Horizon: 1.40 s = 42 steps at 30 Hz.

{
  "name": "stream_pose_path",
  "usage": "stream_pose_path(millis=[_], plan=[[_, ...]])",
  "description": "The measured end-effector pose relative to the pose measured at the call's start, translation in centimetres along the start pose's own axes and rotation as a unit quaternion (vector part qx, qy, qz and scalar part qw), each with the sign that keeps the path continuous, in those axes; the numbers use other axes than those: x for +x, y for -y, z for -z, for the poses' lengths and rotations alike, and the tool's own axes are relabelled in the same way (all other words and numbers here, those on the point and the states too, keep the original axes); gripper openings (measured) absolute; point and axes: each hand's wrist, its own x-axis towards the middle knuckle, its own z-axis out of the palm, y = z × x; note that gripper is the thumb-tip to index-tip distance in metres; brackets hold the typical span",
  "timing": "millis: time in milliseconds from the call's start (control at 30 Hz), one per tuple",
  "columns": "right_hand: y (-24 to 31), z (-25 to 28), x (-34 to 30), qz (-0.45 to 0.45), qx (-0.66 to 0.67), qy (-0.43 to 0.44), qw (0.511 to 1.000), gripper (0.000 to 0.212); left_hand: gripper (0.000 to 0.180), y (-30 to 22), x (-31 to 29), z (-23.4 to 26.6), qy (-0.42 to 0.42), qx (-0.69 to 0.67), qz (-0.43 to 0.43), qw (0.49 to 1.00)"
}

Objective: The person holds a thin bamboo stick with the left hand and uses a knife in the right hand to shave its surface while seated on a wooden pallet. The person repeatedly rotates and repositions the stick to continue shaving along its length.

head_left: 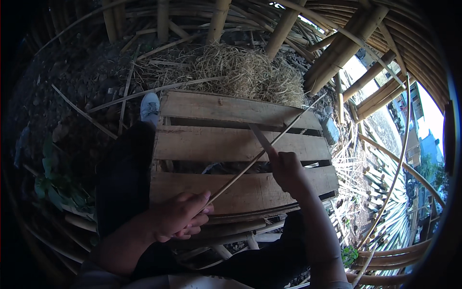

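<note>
Strip (238, 176) of bamboo, by the look of it: long, thin, pale, held slantwise above the slatted tabletop (202, 144), near end at left, far end up at right past the tabletop's far slat. Left hand (183, 216) closed round the near end, thumb laid along it. Right hand (288, 172) gripping a knife (260, 136), blade pointing far and a little left, crossing the strip about midway; whether the edge bites or merely crosses, cannot tell. Handling, as judged: light, fairly stiff along its length but springy toward the unsupported far end; likely splits with the grain, and the edges may be sharp or splintery. Probably dry, so little slip. Best hold is at the near end, firm fist, fingers well clear of the blade; a pinch at the thin far end would let it whip. Around: heap of straw-like shavings (245, 72) beyond the tabletop, shoe (150, 107) at its far left corner, thick bamboo post (332, 60) far right, many cut poles (385, 192) lying in sunlight at right.
</note>
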Motion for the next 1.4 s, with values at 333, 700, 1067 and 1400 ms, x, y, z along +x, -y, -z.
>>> stream_pose_path(millis=[333, 700, 1067, 1400], plan=[[1.7, -0.6, -1.8, 0.038, 0.015, 0.008, 0.999, 0.055, 0.046, 0.6, 0.6, 0.4, -0.025, 0.064, -0.023, 0.997], [1.0, 0.6, 0.7, -0.117, 0.052, 0.013, 0.992, 0.053, 0.041, 0.9, 0.3, 0.4, 0.047, -0.075, 0.013, 0.996], [2.0, -0.7, -1.0, -0.027, 0.050, -0.022, 0.998, 0.066, 0.044, 0.9, -0.3, 0.3, 0.047, -0.036, 0.019, 0.998], [3.2, 2.2, 1.0, -0.182, 0.062, 0.107, 0.975, 0.065, 0.044, 1.5, 0.1, 0.5, -0.005, 0.011, -0.011, 1.000]])
